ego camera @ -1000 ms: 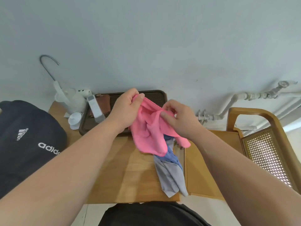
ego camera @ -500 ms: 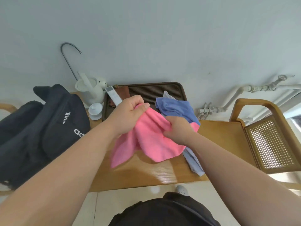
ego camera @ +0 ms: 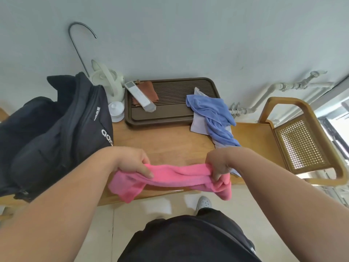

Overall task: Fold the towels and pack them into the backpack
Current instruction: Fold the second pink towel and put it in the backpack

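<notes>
The left hand is curled around one end of the pink towel, and the other end is pinched by the right hand. The towel is held stretched out between them, just above the front edge of the desk. The black backpack is seen at the desk's left end. A blue towel is draped over the right corner of the brown tray.

Both our arms reach forward. Our left grip and right grip each pinch an end of the pink towel.
</notes>
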`<control>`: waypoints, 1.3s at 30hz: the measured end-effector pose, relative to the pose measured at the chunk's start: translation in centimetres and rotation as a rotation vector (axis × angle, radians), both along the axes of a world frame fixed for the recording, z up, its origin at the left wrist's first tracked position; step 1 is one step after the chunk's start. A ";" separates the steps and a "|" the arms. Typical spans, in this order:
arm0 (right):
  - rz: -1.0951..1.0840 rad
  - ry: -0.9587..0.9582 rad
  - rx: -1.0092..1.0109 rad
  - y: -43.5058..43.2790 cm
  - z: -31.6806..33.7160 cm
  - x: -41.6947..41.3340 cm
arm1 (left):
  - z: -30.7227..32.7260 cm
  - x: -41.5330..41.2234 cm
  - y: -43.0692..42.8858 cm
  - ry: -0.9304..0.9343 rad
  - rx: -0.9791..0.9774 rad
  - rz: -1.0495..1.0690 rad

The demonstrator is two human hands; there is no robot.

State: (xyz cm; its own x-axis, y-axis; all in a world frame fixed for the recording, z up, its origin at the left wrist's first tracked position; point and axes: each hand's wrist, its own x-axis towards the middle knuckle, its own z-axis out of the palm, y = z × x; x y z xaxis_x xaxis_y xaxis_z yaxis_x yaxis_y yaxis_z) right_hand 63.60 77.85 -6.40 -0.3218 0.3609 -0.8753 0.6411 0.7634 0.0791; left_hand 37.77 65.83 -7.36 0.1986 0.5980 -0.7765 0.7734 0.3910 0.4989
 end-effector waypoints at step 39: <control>-0.191 0.464 0.003 13.5 -13.0 2.0 | -14.0 2.6 5.7 0.643 0.294 0.725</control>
